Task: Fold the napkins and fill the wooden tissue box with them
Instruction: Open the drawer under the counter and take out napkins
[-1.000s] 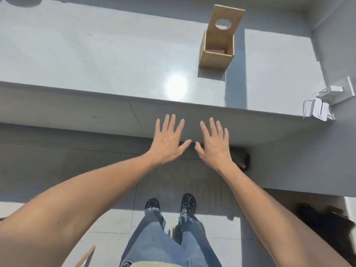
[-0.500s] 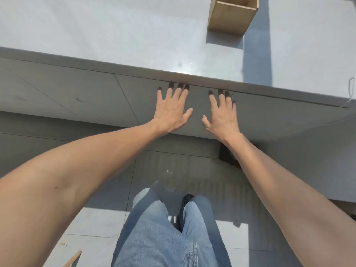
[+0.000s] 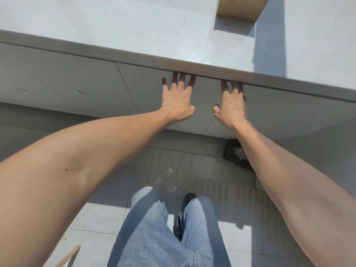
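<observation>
A person in blue jeans (image 3: 165,234) leans in at a pale grey counter (image 3: 134,31), both bare arms stretched toward twelve o'clock. The left hand (image 3: 176,101) and the right hand (image 3: 231,105) lie side by side but apart against the darker front panel (image 3: 77,83) below the counter's lip, fingers straight and spread, holding nothing; the fingertips reach up into the shadow under the edge, so whether they hook beneath it is hard to say. A second ago the hands hung lower and short of the counter; they have since climbed to its lip as the person stepped closer, and the view has closed in. The wooden tissue box (image 3: 240,8), which showed whole with its lid raised, is now cut off at one o'clock, only its lower wall and its shadow showing on the countertop, well apart from both hands. No napkins are in sight anywhere in the frame. By the look of it, the work has not begun: the approach is made, but napkins must be found before any folding or filling. A dark object (image 3: 236,156) sits on the tiled floor at three o'clock, beside the right forearm.
</observation>
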